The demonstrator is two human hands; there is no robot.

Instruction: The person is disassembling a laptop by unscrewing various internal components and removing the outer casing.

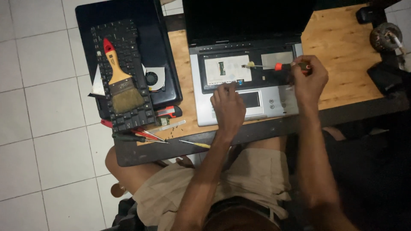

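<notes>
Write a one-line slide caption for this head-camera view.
Left hand steadies an opened laptop while the right hand works a screwdriver inside it.

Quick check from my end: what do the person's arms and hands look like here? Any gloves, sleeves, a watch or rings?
Both arms are bare from the elbow down, with no sleeves in view. The left hand and right hand wear no gloves. No watch, bracelet or ring shows on either; finer marks are too small to tell. Light beige shorts cover the lap below.

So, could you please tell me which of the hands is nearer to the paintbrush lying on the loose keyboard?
Left. The left hand rests on the laptop's palm rest, just right of the paintbrush. The right hand, gripping a screwdriver, is farther right.
</notes>
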